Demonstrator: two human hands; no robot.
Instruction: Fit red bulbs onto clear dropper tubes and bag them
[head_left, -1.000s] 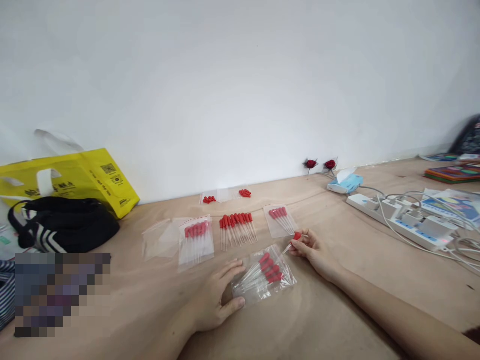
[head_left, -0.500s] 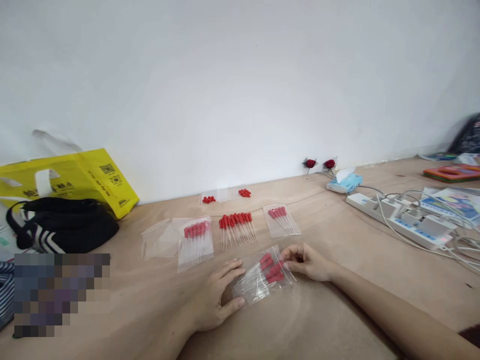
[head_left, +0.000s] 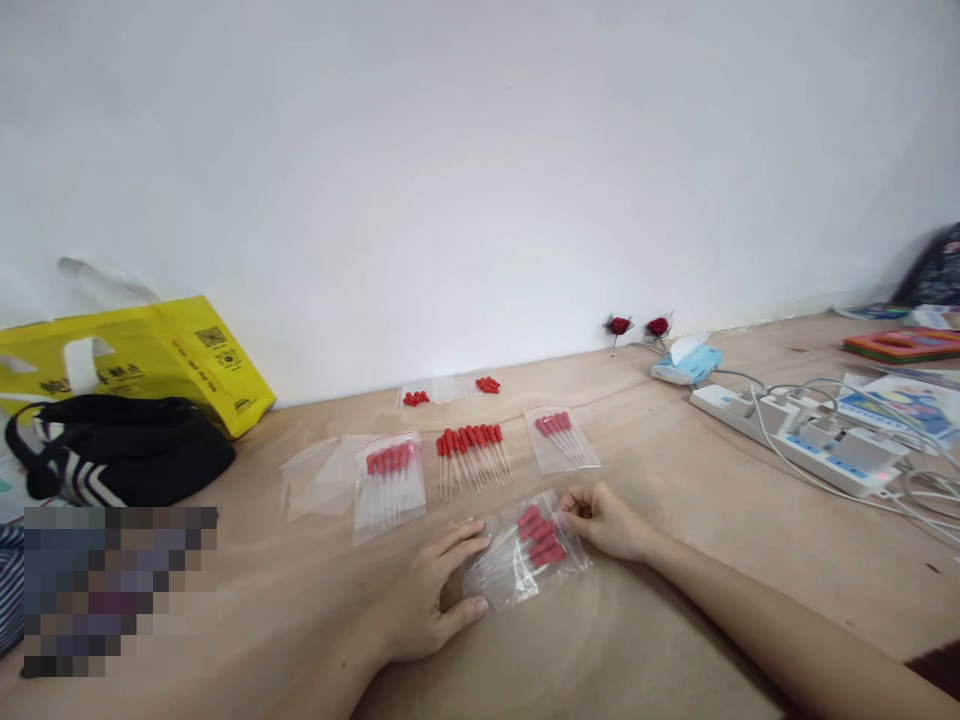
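Note:
A clear zip bag [head_left: 501, 590] lies tilted on the table, holding several droppers with red bulbs [head_left: 541, 537]. Pinched at its upper right edge, the bag is between the fingers of my right hand [head_left: 606, 522]. My left hand [head_left: 439, 590] rests at the bag's left end, thumb and fingers apart, fingertips touching the plastic. Beyond the hands lies a row of loose red-bulbed droppers [head_left: 474, 458]. To the left of that row is another bag of droppers [head_left: 388, 490], and to the right a bag with fewer droppers [head_left: 561, 440].
Flat clear bags [head_left: 319, 480] lie at left. Near the wall are small red bulbs [head_left: 416, 398] on plastic. A black pouch [head_left: 150, 450] and yellow bag [head_left: 217, 360] stand far left. To the right are a tissue pack [head_left: 686, 365] and a power strip [head_left: 795, 440] with cables.
The red bulbs inside the held bag sit slightly closer together. My right fingers have shifted a little at the bag's edge, while my left hand stays almost still.

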